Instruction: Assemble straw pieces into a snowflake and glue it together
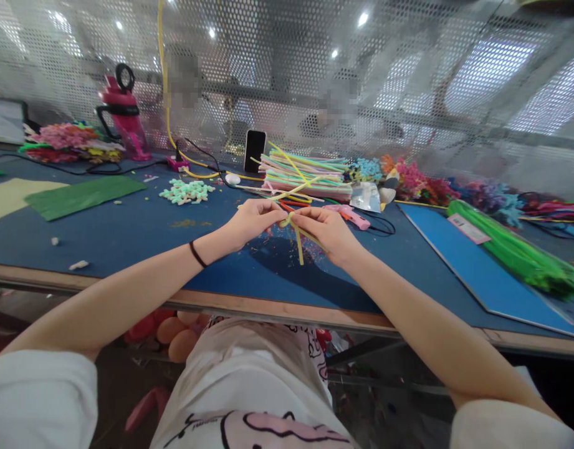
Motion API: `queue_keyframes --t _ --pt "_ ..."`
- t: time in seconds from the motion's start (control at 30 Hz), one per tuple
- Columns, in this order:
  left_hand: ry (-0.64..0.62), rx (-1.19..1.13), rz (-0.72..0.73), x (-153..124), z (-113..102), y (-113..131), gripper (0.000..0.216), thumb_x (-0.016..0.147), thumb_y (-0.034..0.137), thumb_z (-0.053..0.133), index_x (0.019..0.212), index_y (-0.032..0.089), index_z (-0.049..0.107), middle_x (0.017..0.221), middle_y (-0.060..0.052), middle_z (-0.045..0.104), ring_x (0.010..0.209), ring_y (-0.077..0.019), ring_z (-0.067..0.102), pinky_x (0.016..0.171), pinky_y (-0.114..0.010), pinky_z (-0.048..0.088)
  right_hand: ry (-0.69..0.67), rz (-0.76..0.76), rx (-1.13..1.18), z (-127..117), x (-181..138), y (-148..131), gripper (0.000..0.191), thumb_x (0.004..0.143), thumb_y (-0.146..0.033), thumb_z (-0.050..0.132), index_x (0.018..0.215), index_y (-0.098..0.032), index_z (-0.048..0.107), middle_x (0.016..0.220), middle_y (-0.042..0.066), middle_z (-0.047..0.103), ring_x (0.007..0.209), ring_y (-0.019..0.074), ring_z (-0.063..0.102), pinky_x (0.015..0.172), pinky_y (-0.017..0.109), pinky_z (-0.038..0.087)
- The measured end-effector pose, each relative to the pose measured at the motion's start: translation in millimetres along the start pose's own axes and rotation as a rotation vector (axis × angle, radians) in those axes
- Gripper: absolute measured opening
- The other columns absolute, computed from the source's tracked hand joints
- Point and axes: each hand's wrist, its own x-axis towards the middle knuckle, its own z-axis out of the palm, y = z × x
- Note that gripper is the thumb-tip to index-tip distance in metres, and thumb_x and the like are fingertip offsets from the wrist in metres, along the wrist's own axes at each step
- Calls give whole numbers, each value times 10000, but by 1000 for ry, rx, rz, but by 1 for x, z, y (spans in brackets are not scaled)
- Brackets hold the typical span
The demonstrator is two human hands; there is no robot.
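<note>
Both my hands meet over the blue table (141,231) and pinch a yellow pipe cleaner (298,240). My left hand (253,219) is closed on its upper part, with a black band on the wrist. My right hand (325,229) is closed on the same pipe cleaner, whose loose ends hang down and stick out between the hands. Just behind the hands lies a stack of pastel pipe cleaners (310,173), with a few red and yellow ones loose in front of it.
A phone (255,150) stands behind the stack. A pink glue gun (354,217), green pipe cleaners (520,255) on a blue sheet (473,274), a pink bottle (125,115), green paper (83,196), small mint pieces (186,191) and colourful craft flowers (66,140) lie around.
</note>
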Motion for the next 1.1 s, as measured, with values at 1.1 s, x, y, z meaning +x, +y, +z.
queue_keyframes --t 1.1 --pt "79 18 57 2 -1 -7 283 748 424 740 776 146 694 685 12 654 559 -71 467 534 -225 335 -102 130 -68 -1 -6 -6 381 597 -459 894 597 -169 648 584 -28 561 522 74 415 521 262 321"
